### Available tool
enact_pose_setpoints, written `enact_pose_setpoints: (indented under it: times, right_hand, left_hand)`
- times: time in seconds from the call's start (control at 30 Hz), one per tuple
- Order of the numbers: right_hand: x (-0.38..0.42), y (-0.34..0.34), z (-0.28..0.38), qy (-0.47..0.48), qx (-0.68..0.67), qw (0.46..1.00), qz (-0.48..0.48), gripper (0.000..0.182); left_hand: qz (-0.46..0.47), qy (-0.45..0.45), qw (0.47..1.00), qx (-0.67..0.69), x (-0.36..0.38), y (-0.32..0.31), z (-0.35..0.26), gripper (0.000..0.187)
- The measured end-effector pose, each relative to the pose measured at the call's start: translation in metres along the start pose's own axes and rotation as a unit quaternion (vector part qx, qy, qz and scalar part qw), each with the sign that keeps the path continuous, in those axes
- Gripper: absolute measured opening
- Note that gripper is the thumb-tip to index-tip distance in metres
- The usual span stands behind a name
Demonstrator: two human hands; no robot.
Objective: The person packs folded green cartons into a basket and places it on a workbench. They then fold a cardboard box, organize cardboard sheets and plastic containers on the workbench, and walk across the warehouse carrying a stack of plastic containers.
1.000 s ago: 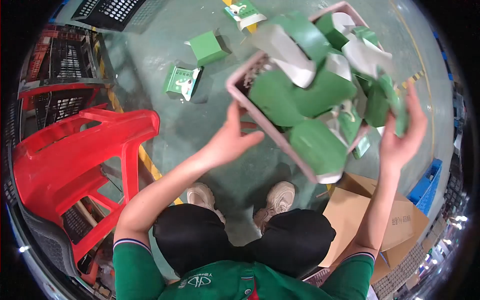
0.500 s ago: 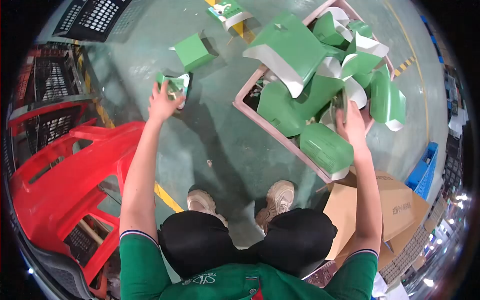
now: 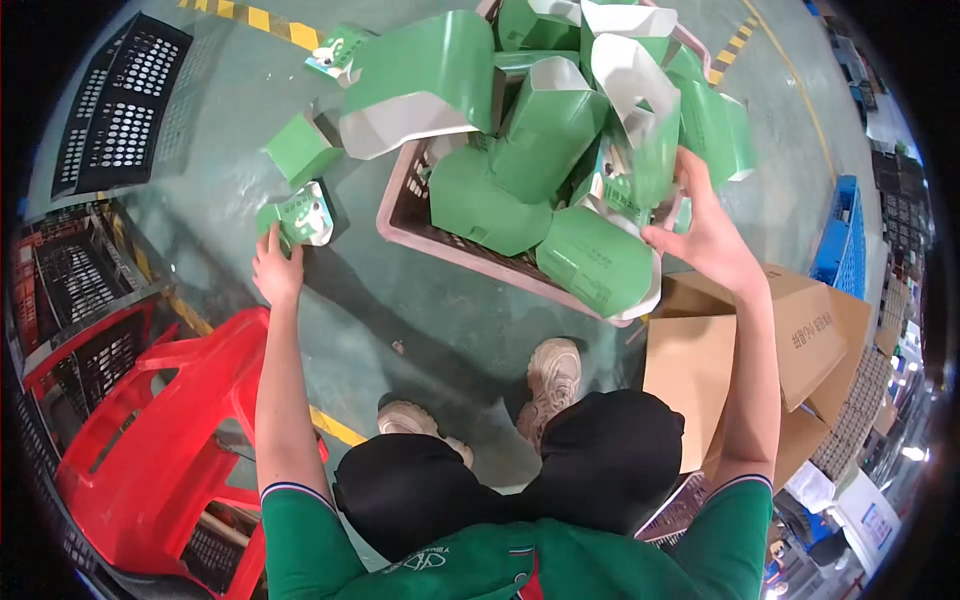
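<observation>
My left hand (image 3: 277,265) touches the near edge of a small green printed box (image 3: 302,217) on the floor, its fingers apart from the palm. My right hand (image 3: 700,225) is at the right side of a pink crate (image 3: 460,262) heaped with green cardboard pieces (image 3: 545,135). Its thumb and fingers are spread beside a blurred green and white piece (image 3: 645,130), and whether they touch it is unclear. A curved green sheet (image 3: 590,260) lies at the crate's near corner.
Another green box (image 3: 300,150) and a printed piece (image 3: 338,52) lie on the floor. A red stool (image 3: 170,430) stands at the left, below a black crate (image 3: 120,105). At the right are an open brown carton (image 3: 800,350) and a blue crate (image 3: 842,235).
The view has shifted. My left hand has come down lower against the small box, and its fingers no longer cover it. My right hand has opened, and a green and white piece stands beside it.
</observation>
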State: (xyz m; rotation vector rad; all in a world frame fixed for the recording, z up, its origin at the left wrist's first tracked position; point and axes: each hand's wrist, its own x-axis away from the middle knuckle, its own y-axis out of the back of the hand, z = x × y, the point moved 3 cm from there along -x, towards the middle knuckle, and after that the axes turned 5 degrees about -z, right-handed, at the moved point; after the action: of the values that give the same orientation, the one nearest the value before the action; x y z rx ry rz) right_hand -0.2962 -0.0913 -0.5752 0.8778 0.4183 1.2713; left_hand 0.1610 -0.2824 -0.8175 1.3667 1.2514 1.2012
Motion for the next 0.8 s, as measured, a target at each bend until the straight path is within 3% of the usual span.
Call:
enact_pose_setpoints:
  times: [0.03, 0.17, 0.27, 0.3, 0.33, 0.4, 0.47, 0.53, 0.6, 0.7, 0.8]
  right_hand:
    - [0.006, 0.005, 0.001, 0.019, 0.002, 1.000, -0.001, 0.079]
    - [0.025, 0.021, 0.006, 0.065, -0.016, 0.995, -0.077, 0.065]
    - [0.047, 0.040, -0.015, 0.024, -0.204, 0.974, -0.100, 0.049]
    - [0.054, 0.044, -0.026, 0.022, -0.254, 0.953, -0.165, 0.033]
    - [0.058, 0.048, -0.046, -0.007, -0.249, 0.949, -0.192, 0.031]
    - [0.063, 0.055, -0.103, -0.068, -0.238, 0.936, -0.249, 0.027]
    - [0.048, 0.045, -0.178, -0.193, -0.184, 0.940, -0.214, 0.033]
    - [0.030, 0.016, -0.266, -0.276, -0.085, 0.949, -0.123, 0.044]
    - [0.006, -0.015, -0.309, -0.249, 0.124, 0.957, -0.082, 0.055]
    - [-0.019, -0.040, -0.299, -0.251, 0.288, 0.921, -0.080, 0.059]
    - [-0.034, -0.049, -0.308, -0.278, 0.283, 0.913, -0.094, 0.064]
  left_hand:
    - [-0.029, -0.003, 1.000, -0.008, 0.003, 0.007, -0.008, 0.052]
    - [-0.090, 0.003, 0.993, 0.070, 0.000, 0.010, -0.002, 0.037]
    - [-0.172, 0.013, 0.968, 0.185, 0.006, 0.044, -0.002, 0.025]
    - [-0.210, 0.006, 0.952, 0.221, 0.009, 0.056, 0.001, 0.022]
    - [-0.249, -0.003, 0.934, 0.257, 0.012, 0.072, 0.000, 0.020]
    - [-0.257, 0.065, 0.870, 0.416, 0.012, 0.105, 0.007, 0.017]
    - [-0.255, 0.082, 0.785, 0.558, 0.004, 0.139, 0.012, 0.018]
    - [-0.220, 0.092, 0.761, 0.603, 0.017, 0.195, -0.047, 0.020]
    - [-0.127, -0.016, 0.813, 0.567, 0.019, 0.231, -0.104, 0.018]
    - [-0.050, -0.116, 0.806, 0.578, 0.035, 0.262, -0.223, 0.019]
    - [-0.034, -0.167, 0.799, 0.577, 0.021, 0.266, -0.303, 0.018]
